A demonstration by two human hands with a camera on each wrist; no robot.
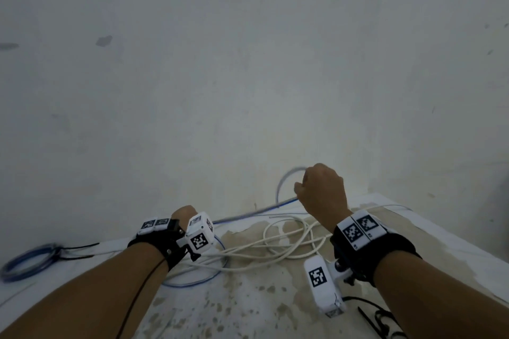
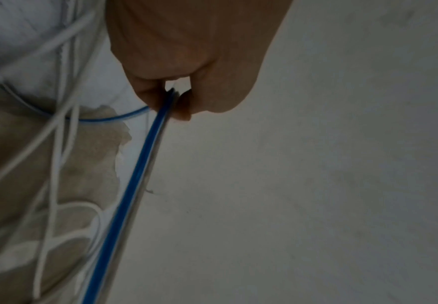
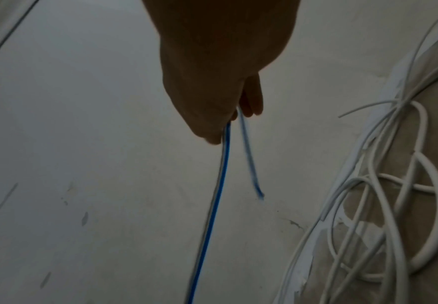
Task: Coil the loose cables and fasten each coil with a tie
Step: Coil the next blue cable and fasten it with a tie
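A blue cable (image 1: 248, 213) runs taut along the table's far edge between both hands. My right hand (image 1: 322, 192) is raised in a fist round it, and a small loop (image 1: 283, 181) arcs up beside the knuckles. In the right wrist view the right hand (image 3: 232, 123) grips the blue cable (image 3: 212, 205), whose short free end (image 3: 251, 164) hangs loose. My left hand (image 1: 183, 213) is mostly hidden behind its wrist camera. In the left wrist view the left hand (image 2: 172, 102) pinches the blue cable (image 2: 134, 185) between thumb and fingers. Loose white cables (image 1: 289, 242) lie tangled on the table between my forearms.
A coiled blue cable (image 1: 27, 261) with black ties (image 1: 77, 249) lies at the table's left. More black ties (image 1: 380, 322) lie near the front right. The table (image 1: 248, 305) is white with worn beige patches and stands against a grey wall (image 1: 248, 63).
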